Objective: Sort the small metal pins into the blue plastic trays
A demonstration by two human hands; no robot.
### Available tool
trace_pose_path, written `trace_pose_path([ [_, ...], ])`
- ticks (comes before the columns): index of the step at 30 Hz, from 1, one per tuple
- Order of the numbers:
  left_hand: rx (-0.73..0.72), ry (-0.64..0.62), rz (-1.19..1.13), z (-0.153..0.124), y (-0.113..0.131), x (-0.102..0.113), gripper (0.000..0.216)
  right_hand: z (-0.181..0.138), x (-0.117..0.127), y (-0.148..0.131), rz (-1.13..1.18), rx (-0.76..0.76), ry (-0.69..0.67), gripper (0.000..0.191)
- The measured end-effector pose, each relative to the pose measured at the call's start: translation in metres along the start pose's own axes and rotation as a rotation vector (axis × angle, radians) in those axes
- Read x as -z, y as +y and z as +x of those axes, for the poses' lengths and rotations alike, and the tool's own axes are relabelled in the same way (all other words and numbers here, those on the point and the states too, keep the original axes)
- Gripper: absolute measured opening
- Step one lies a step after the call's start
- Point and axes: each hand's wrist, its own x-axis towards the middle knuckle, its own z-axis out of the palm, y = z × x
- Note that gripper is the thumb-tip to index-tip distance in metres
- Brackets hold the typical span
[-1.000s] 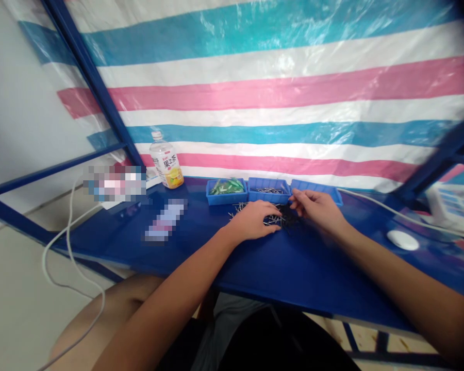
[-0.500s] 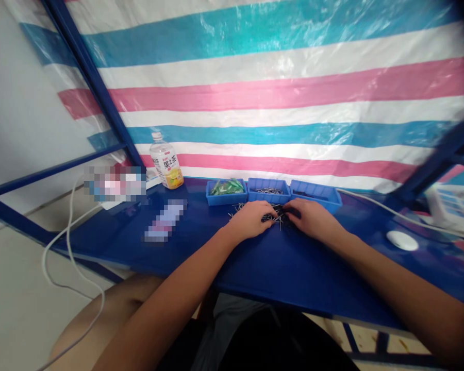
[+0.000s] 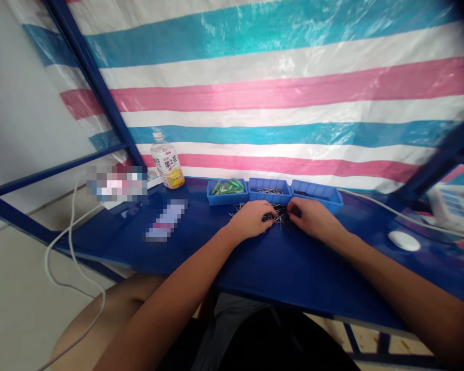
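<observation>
A heap of small metal pins (image 3: 277, 215) lies on the blue table (image 3: 278, 268), just in front of three blue trays. My left hand (image 3: 251, 219) rests on the left side of the heap, fingers curled down into the pins. Over the right side of the heap my right hand (image 3: 312, 216) has its fingers bent and pressed among the pins. What either hand holds is hidden by the fingers. The left tray (image 3: 227, 191) holds green parts, the middle tray (image 3: 269, 190) holds pins, and the right tray (image 3: 317, 195) looks dark inside.
A drink bottle (image 3: 166, 166) stands at the back left of the table. A white oval object (image 3: 403, 240) lies at the right, with a white cable (image 3: 375, 207) running behind it. A striped plastic sheet (image 3: 278, 93) hangs behind the table, and blue frame bars (image 3: 96, 87) rise at both sides.
My right hand came down from the edge of the right tray onto the pin heap. My left hand has stayed on the heap with only slight finger movement.
</observation>
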Motion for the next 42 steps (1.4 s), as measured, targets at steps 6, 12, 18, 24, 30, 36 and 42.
trace_pose_path([
  [6, 0.054, 0.069, -0.003, -0.001, 0.002, -0.002, 0.025, 0.0, 0.004, -0.008, 0.067, -0.021, 0.121, 0.008],
  [12, 0.048, 0.084, 0.001, -0.001, 0.007, 0.001, 0.031, 0.0, -0.002, -0.019, 0.515, -0.151, 0.15, 0.024],
  [18, 0.022, 0.11, -0.071, 0.0, 0.012, 0.004, 0.031, -0.001, -0.008, -0.019, 0.788, -0.144, 0.115, 0.031],
  [24, 0.061, 0.13, -0.13, 0.001, 0.013, 0.006, 0.03, -0.004, -0.007, -0.026, 0.735, -0.129, 0.133, 0.03],
  [30, 0.05, 0.122, -0.136, 0.001, 0.013, 0.006, 0.029, -0.006, 0.0, -0.031, 0.61, -0.079, 0.129, 0.037],
  [36, 0.115, 0.153, -0.171, 0.001, 0.016, 0.006, 0.028, -0.005, 0.009, -0.034, 0.501, -0.081, 0.212, 0.019],
  [42, 0.215, 0.149, -0.279, -0.001, 0.023, 0.012, 0.039, -0.005, 0.01, -0.038, 0.521, -0.065, 0.202, 0.019],
])
